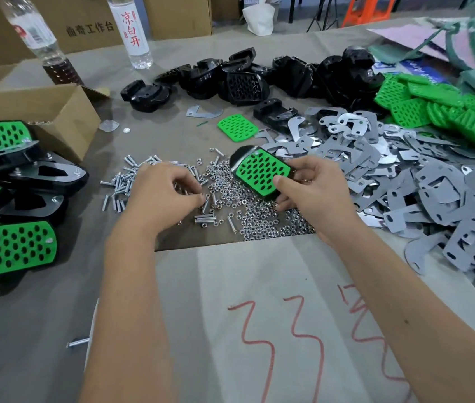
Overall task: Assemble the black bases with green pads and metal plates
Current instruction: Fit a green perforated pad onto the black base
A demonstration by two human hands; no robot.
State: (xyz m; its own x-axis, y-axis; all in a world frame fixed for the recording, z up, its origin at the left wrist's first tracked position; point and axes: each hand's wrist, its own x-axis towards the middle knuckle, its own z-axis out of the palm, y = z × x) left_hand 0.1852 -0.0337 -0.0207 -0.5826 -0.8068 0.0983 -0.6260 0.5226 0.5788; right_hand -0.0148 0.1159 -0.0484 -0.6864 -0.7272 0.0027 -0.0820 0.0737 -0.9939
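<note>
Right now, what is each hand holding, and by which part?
Right hand grips a black base with green pad by its near end. Left hand pinches among screws; contents unclear.

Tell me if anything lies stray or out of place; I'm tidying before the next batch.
One screw lies alone near the table's front edge, far from the screw pile. A single green pad and one metal plate also sit apart from their heaps.

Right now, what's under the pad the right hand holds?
A black base sits under the green pad gripped by the right hand. Nuts lie below; any metal plate underneath is hidden.
</note>
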